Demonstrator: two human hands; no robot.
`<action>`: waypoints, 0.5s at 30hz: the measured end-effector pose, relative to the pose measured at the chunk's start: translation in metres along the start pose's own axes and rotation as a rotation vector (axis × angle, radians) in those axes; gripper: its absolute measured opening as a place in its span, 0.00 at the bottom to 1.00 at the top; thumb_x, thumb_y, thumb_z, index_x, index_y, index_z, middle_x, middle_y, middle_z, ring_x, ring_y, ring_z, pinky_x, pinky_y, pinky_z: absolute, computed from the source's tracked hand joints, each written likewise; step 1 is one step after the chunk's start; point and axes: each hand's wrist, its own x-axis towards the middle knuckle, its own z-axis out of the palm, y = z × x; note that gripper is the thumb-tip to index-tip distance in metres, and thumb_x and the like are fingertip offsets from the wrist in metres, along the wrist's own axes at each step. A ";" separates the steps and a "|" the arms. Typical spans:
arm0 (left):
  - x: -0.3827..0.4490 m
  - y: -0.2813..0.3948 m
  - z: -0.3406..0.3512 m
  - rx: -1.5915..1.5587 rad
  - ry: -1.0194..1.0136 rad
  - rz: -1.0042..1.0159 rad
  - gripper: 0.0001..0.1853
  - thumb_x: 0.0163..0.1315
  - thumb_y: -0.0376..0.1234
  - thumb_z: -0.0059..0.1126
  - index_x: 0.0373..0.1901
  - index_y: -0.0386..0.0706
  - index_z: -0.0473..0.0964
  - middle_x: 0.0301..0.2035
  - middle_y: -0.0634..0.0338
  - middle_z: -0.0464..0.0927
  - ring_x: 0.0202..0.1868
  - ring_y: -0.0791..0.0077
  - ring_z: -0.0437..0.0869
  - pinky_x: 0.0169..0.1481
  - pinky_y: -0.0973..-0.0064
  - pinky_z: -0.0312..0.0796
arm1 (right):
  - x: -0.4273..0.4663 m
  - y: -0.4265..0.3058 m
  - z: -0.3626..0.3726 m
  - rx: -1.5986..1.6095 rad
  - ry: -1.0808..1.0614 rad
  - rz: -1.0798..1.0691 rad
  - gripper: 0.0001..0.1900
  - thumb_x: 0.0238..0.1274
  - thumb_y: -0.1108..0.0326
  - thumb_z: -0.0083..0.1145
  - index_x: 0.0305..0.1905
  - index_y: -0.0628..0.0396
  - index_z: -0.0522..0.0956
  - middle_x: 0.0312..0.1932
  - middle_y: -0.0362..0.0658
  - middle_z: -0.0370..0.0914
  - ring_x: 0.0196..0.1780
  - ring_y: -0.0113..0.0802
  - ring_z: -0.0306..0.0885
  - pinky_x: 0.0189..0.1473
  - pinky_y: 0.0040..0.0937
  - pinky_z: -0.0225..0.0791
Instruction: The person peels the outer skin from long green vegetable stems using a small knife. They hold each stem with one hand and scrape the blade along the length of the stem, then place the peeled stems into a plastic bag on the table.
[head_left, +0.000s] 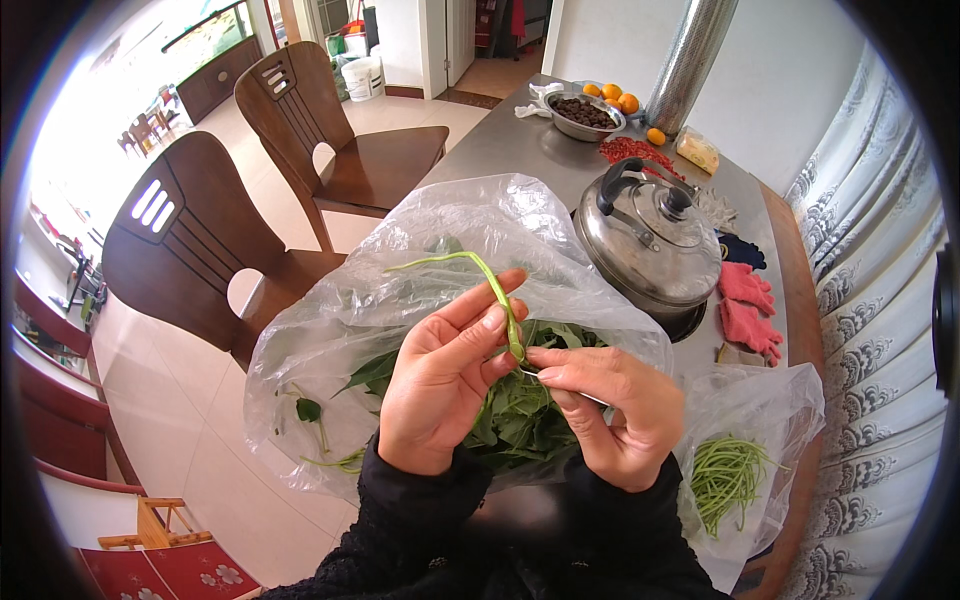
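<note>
A long green plant stem (491, 281) with a curled thin tip is pinched between the thumb and fingers of my left hand (442, 375). My right hand (619, 409) holds a thin metal tool (574, 388), perhaps a needle or small blade, at the stem's lower end; its full shape is hidden by the fingers. Beneath both hands, a pile of green leaves (525, 427) lies on a large clear plastic bag (322, 319). A few loose stems (341, 459) rest on the bag at the left. Trimmed green stems (727, 476) form a heap on a smaller plastic bag (799, 405) at the right.
A large lidded metal pot (649, 247) stands on the metal tabletop (540, 154) beyond my right hand, with pink gloves (750, 307) beside it. Farther back are a bowl of dark round items (583, 116), oranges (611, 92) and a metal flue pipe (686, 67). Wooden chairs (187, 232) stand left.
</note>
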 end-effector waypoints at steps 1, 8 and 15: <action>0.000 0.000 0.000 0.001 0.009 -0.003 0.20 0.64 0.28 0.49 0.58 0.34 0.65 0.40 0.62 0.77 0.36 0.84 0.77 0.40 0.87 0.70 | 0.000 0.000 0.001 -0.023 0.005 -0.025 0.11 0.47 0.80 0.60 0.38 0.59 0.78 0.36 0.48 0.80 0.37 0.39 0.80 0.37 0.27 0.73; 0.001 0.000 -0.002 0.052 0.031 -0.015 0.20 0.64 0.29 0.49 0.57 0.35 0.65 0.40 0.63 0.77 0.36 0.86 0.77 0.39 0.88 0.71 | -0.002 0.003 0.006 -0.124 0.043 -0.096 0.12 0.46 0.81 0.59 0.40 0.62 0.77 0.35 0.48 0.80 0.36 0.39 0.81 0.35 0.27 0.74; 0.001 -0.002 0.000 0.068 0.013 0.005 0.21 0.63 0.28 0.49 0.58 0.33 0.64 0.39 0.62 0.77 0.37 0.86 0.77 0.40 0.88 0.72 | -0.004 -0.001 0.002 0.042 0.049 0.126 0.11 0.49 0.81 0.58 0.41 0.61 0.77 0.35 0.48 0.81 0.34 0.38 0.81 0.35 0.26 0.72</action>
